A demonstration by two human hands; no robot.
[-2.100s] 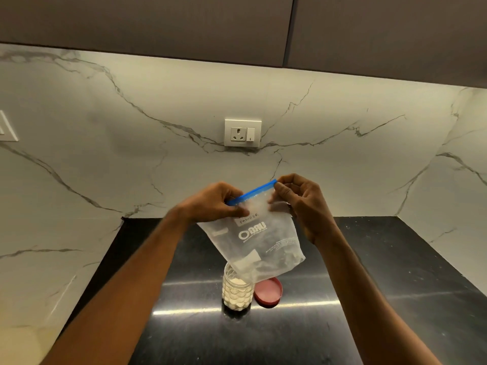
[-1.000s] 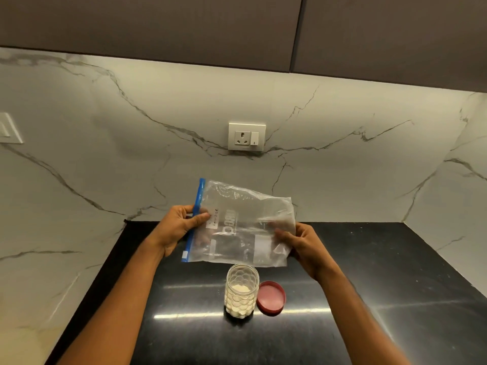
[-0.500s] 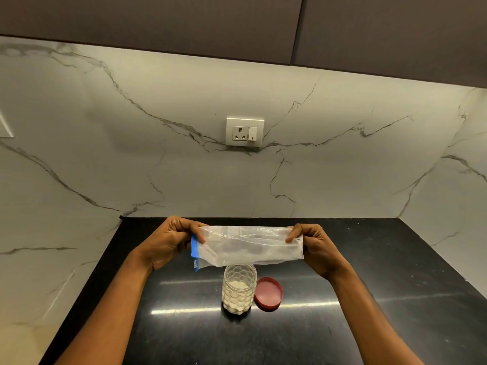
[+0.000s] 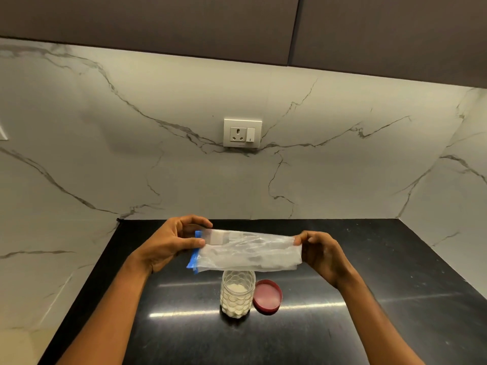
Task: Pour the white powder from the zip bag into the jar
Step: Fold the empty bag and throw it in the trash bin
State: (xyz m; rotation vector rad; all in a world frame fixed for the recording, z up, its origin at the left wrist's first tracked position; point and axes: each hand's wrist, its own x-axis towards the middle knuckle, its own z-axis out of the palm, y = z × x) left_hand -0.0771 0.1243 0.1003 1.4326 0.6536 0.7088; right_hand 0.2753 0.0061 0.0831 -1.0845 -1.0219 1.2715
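Note:
A clear zip bag (image 4: pixel 247 252) with a blue zip strip at its left end is folded lengthwise and held level above the counter. My left hand (image 4: pixel 168 243) pinches the zip end and my right hand (image 4: pixel 320 252) pinches the opposite end. Directly below the bag stands an open clear jar (image 4: pixel 238 295) with a honeycomb pattern, partly filled with white powder. Its red lid (image 4: pixel 267 297) lies upside down on the counter, touching the jar's right side. The bag looks nearly empty.
The black countertop (image 4: pixel 369 299) is bounded by marble walls at the back, left and right. A wall socket (image 4: pixel 242 133) sits on the back wall, and dark cabinets (image 4: pixel 158 19) hang above.
The bag went from hanging upright over the jar to turned sideways, then was lowered and folded into a flat horizontal strip. Since half a second ago, little has moved.

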